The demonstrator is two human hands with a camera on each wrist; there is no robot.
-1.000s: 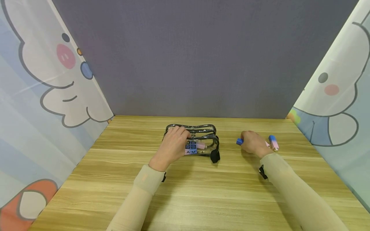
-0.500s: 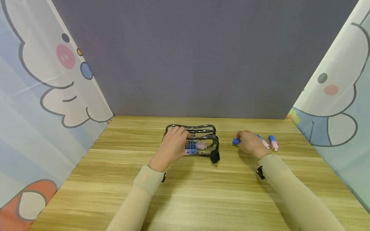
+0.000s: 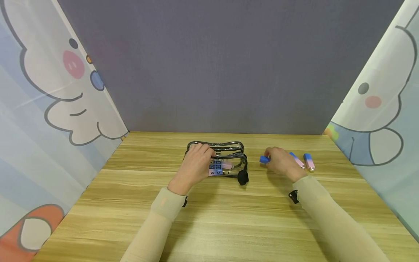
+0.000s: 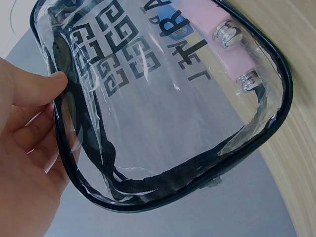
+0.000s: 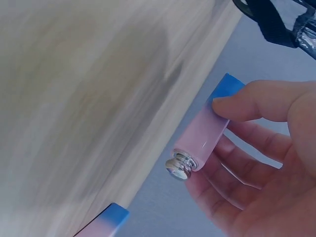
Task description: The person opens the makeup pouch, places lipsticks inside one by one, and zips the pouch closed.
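While pinching the pouch [image 4: 158, 118] in the left grip [image 3: 196, 163], seemingly for steadiness, firmly pinches a tube [image 5: 202, 133] in the right grip [image 3: 280, 161].

Even, bright light; soft shadows on tabletop [image 3: 226, 225]; glints on clear pouch [image 4: 170, 111].

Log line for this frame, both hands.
left hand: holds pouch | right hand: pinches tube | pouch: tubes inside | table: two tubes

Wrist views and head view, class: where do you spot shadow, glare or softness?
Head: soft shadows on the table; left wrist: white glints on the clear pouch; right wrist: a fuzzy dark shadow and smeared-looking wood grain, while the held tube looks crisper.
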